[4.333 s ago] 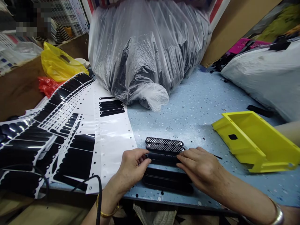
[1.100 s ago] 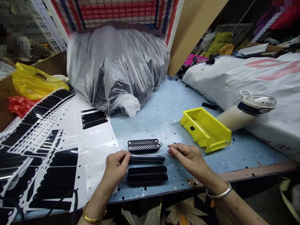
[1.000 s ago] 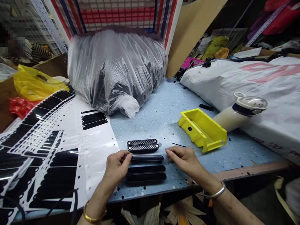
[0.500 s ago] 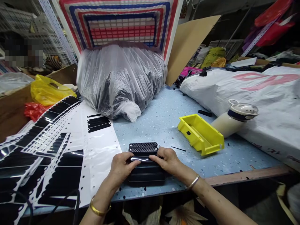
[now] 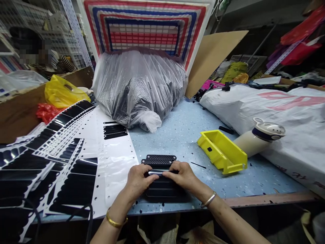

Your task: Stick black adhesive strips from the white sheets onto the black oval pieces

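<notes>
A glossy black strip (image 5: 155, 172) is stretched between my two hands, catching the light along its length. My left hand (image 5: 138, 179) pinches its left end between thumb and fingers. At the other end, my right hand (image 5: 185, 175) has thumb and fingers closed on it. Just beyond my fingers lie black bars with a mesh pattern (image 5: 161, 158) and small screws at their ends. Below the strip, nearer me, smooth black bars (image 5: 166, 192) lie side by side near the table edge. My fingers partly cover the strip's ends.
White sheets with black strips (image 5: 115, 131) and larger black-strip sheets (image 5: 73, 189) cover the left. A filled plastic bag (image 5: 142, 88) stands behind. To the right are a yellow bin (image 5: 223, 152), a bottle (image 5: 254, 140), a thin black stick (image 5: 198, 165) and a white sack (image 5: 291, 112).
The view has shifted, so the scene sits further right. My hands still hold the strip, which has tilted and shows a brighter reflection. The mesh-patterned bars now look slightly offset from each other.
</notes>
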The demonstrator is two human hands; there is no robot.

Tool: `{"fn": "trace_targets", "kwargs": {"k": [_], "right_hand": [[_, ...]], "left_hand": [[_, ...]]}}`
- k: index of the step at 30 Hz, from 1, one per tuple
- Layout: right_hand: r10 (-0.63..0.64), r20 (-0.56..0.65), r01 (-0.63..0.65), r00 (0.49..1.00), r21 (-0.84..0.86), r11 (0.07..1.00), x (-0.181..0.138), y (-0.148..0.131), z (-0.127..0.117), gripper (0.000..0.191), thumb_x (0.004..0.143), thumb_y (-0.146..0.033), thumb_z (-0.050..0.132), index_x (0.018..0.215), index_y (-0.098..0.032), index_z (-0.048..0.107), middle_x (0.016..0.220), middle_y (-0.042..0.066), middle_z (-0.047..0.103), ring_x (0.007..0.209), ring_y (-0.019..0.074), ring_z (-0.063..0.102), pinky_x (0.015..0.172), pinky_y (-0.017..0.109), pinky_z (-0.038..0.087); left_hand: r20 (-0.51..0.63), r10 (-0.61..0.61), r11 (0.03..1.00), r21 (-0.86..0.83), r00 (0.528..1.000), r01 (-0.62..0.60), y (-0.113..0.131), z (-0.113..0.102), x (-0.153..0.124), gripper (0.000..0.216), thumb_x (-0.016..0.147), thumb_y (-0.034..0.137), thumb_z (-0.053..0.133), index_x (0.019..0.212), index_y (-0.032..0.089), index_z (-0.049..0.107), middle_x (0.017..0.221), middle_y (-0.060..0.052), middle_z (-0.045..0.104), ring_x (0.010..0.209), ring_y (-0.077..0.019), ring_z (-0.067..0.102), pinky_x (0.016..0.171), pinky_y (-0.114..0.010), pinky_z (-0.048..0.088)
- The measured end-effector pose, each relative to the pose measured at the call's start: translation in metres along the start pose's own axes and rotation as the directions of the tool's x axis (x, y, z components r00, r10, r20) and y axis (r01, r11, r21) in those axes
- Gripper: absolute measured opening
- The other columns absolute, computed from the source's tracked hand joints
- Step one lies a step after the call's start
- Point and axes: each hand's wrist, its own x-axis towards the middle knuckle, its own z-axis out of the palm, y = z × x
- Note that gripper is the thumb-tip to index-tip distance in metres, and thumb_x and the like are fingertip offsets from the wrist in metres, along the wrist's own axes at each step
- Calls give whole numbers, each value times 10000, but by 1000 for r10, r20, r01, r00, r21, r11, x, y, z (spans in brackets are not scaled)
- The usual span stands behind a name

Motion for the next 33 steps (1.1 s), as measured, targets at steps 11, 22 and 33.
{"fn": "trace_targets", "kwargs": {"k": [11, 22, 33], "right_hand": [[9, -26, -12, 1000, -137, 991, 7, -3, 3, 520, 952, -463, 412, 528, -204, 566, 582, 49, 636, 562, 160, 558, 572, 277, 378], [-6, 30, 12, 1000, -201, 980, 16, -22, 15, 437, 887, -401, 566, 502, -195, 538, 564, 24, 631, 540, 135, 547, 533, 254, 326], [-61, 50, 72, 997, -241, 968, 14, -42, 10, 366, 925, -429, 528, 674, -201, 668, 697, 48, 711, 655, 180, 627, 602, 275, 362]], "left_hand": [[0, -39, 998, -48, 999, 39, 3, -2, -1, 213, 725, 283, 749, 919, 206, 793, 807, -39, 768, 726, -201, 667, 687, -279, 450], [24, -18, 999, -47, 1000, 19, 0, -4, 0, 130, 719, 265, 713, 807, 214, 794, 760, -26, 761, 727, -189, 660, 660, -260, 435], [45, -32, 998, -50, 998, 34, 3, -8, -2, 171, 696, 148, 626, 764, 187, 777, 646, 1, 705, 634, -161, 608, 609, -242, 406]]}}
